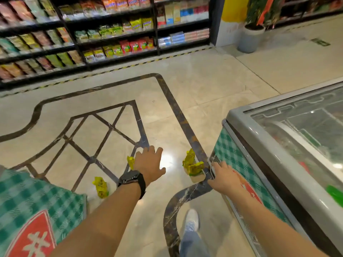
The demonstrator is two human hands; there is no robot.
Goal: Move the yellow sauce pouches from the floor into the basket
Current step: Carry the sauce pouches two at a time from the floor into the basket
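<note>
Your bare forearms (111, 210) stretch over glossy marble floor (194, 86), L hand (149, 165) w/ black watch (132, 178) & R hand (225, 178) both splayed, gripping nothing, crinkly yellow sauce pouches (101, 187) nearby.

floor (115, 115) ahead open — freezer (278, 145) blocks right | shelves (78, 43) beyond

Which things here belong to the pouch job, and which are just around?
Job: near floor pouch, far floor pouch, basketed pouches, basket, left hand, right hand.
Around: glass-topped freezer, stocked shelves, grey planter.
</note>
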